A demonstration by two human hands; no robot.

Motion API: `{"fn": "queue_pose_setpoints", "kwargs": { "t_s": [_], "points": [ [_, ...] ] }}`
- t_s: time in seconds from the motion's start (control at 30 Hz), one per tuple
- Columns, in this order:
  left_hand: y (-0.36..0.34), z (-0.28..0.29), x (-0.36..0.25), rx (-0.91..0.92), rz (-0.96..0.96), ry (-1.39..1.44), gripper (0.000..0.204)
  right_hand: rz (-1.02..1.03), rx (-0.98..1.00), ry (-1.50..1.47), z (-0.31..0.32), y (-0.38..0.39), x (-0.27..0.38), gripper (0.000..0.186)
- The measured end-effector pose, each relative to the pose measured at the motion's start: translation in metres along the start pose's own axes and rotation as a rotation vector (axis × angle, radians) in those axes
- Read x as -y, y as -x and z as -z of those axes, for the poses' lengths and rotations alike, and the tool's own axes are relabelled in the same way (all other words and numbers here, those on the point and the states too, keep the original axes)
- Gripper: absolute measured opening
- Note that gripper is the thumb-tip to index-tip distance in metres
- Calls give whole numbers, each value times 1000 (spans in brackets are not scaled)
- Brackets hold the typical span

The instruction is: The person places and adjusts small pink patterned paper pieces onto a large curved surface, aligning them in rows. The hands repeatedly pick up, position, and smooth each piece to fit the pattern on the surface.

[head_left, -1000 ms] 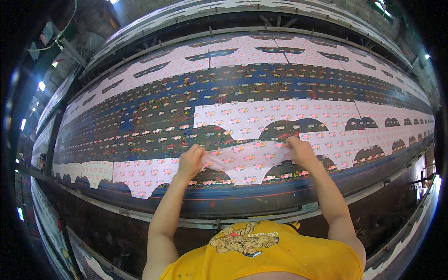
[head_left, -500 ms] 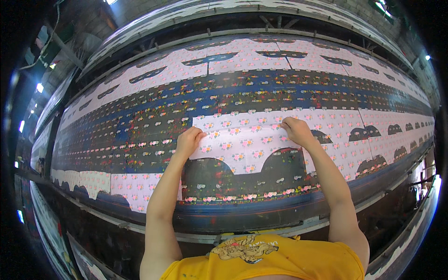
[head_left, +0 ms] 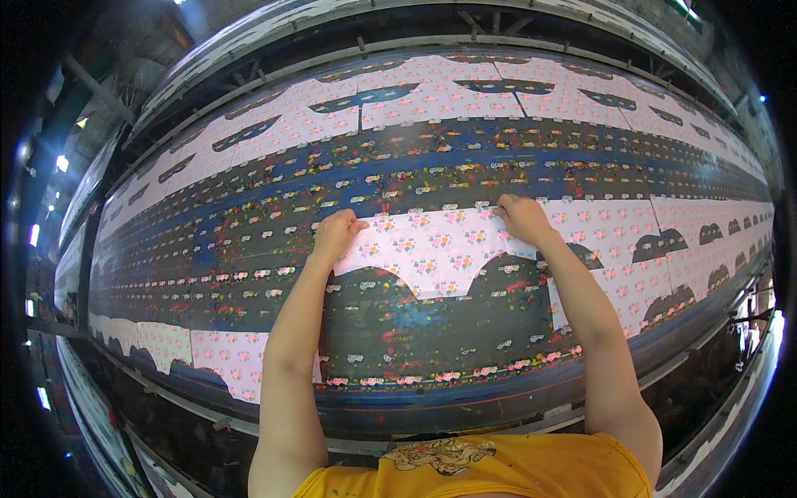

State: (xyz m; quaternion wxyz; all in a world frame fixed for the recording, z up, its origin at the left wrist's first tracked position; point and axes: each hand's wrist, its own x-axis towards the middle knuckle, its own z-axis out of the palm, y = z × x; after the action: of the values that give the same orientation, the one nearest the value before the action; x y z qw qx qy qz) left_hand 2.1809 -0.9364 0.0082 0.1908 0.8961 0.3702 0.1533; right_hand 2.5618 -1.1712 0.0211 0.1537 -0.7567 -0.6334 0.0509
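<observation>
The left hand [head_left: 336,236] pinches the floral panel [head_left: 432,242] at its upper left corner, the right hand [head_left: 525,222] its upper edge. Even tension between them (slack could crease it) should serve best.

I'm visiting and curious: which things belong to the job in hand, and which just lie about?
In the job: left hand; right hand; pink flowered piece between them; dark table underneath.

Apparently just about: far row of flowered pieces; bright lights.
</observation>
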Motion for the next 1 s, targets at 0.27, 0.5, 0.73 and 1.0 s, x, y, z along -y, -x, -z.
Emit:
{"fn": "queue_pose_setpoints", "kwargs": {
  "t_s": [0.27, 0.5, 0.73, 1.0],
  "points": [
    [-7, 3, 4, 68, 34, -101, 39, 5, 9, 33, -2, -2, -3, 23],
    [-8, 2, 8, -1, -17, -162, 30, 14, 3, 30, -3, -4, -2, 21],
    [-7, -13, 6, 3, -79, -52, 15, -11, -50, -2, -10, -4, 0, 20],
    [-12, -11, 9, 136, -13, -15, 15, -23, 32, -11, -6, -3, 2, 20]
  ]
}}
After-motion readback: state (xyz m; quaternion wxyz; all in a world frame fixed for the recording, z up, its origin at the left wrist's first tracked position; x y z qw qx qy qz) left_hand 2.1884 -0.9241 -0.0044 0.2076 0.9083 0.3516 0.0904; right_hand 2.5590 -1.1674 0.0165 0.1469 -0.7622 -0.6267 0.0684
